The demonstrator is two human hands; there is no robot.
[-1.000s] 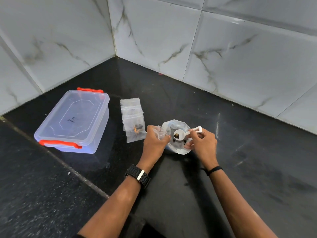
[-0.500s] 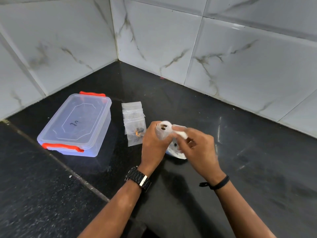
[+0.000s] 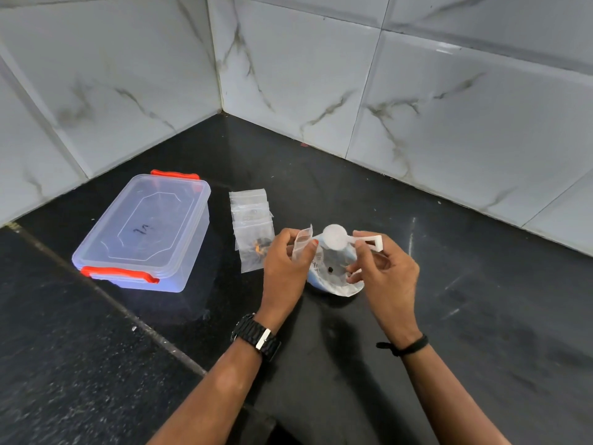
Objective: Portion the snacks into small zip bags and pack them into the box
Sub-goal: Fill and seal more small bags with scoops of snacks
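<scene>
My left hand [image 3: 284, 264] pinches a small clear zip bag [image 3: 302, 244], held upright. My right hand [image 3: 383, 271] pinches the handle of a white measuring scoop [image 3: 334, 236], whose bowl looks empty and hangs just right of the bag. Below both stands the open snack pouch [image 3: 333, 277], white inside, with a few dark pieces at the bottom. To the left, a short row of small zip bags [image 3: 252, 220] lies on the black counter; the nearest holds dark and orange snacks. The clear plastic box [image 3: 144, 232] with red clips stands at the far left, its lid on.
The black stone counter [image 3: 481, 300] meets white marble-tiled walls in a corner behind the objects. A seam in the counter [image 3: 106, 293] runs diagonally past the front of the box.
The scoop held dark pieces over the pouch, then tipped at the mouth of the bag in my left hand. Now it has drawn back to the right, empty.
</scene>
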